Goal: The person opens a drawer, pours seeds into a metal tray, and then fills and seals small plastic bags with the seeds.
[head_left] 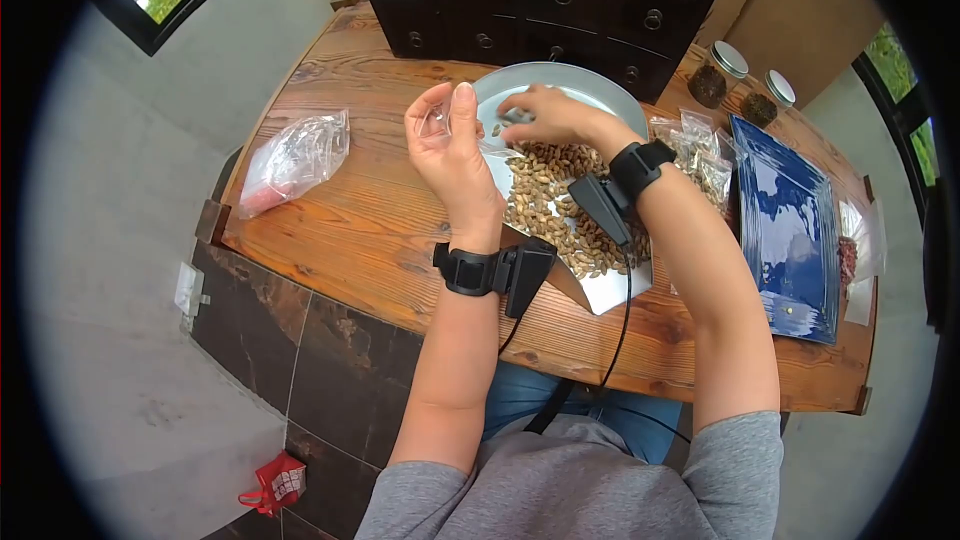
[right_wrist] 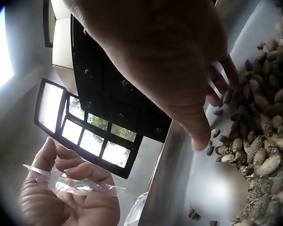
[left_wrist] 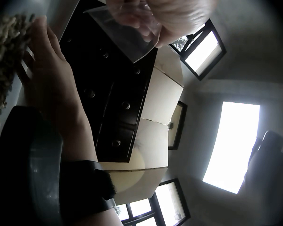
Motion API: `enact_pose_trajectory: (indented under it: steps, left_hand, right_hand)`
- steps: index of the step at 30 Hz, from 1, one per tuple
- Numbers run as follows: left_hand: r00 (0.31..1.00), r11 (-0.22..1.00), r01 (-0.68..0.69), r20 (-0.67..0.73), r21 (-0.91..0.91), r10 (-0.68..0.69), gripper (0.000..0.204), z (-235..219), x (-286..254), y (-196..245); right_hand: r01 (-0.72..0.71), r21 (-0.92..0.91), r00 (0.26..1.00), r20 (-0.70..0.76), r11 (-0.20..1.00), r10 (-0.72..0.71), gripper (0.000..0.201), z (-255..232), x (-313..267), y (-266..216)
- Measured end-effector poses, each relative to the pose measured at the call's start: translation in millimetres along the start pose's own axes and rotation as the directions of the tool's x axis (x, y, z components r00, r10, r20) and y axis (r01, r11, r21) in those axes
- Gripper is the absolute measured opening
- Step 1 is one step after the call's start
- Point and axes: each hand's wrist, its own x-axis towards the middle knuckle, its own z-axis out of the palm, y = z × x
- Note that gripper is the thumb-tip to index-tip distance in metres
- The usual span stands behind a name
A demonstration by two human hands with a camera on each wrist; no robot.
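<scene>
A small clear plastic bag is held in the curled fingers and thumb of the left hand, raised at the left rim of a round metal tray. In the right wrist view the bag lies across the fingers of the left hand. Brown and tan dried pieces are heaped on the tray. The right hand is over the tray's far part, fingers bent down beside the heap; in the right wrist view its fingertips are close to a few loose pieces. Whether it pinches a piece cannot be told.
A dark cabinet with small drawers stands behind the tray. On the right are filled bags, a blue rectangular plate and two lidded jars. A plastic bag with something pink lies on the left of the wooden table.
</scene>
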Motion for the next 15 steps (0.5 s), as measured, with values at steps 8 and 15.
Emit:
enact_pose_trajectory:
  steps: [8,15]
  left_hand:
    - [0.999,1.0,0.02,0.04,0.008,-0.021,0.024,-2,-1,1]
    - [0.95,0.986,0.061,0.294,0.153,-0.105,0.03,0,-8,-6]
  right_hand:
    - [0.175,0.027,0.945,0.277,0.984,-0.175,0.034,-9,-51,-24]
    - [0.148,0.07,0.984,-0.106,0.987,-0.14,0.05,-15,-114,-1]
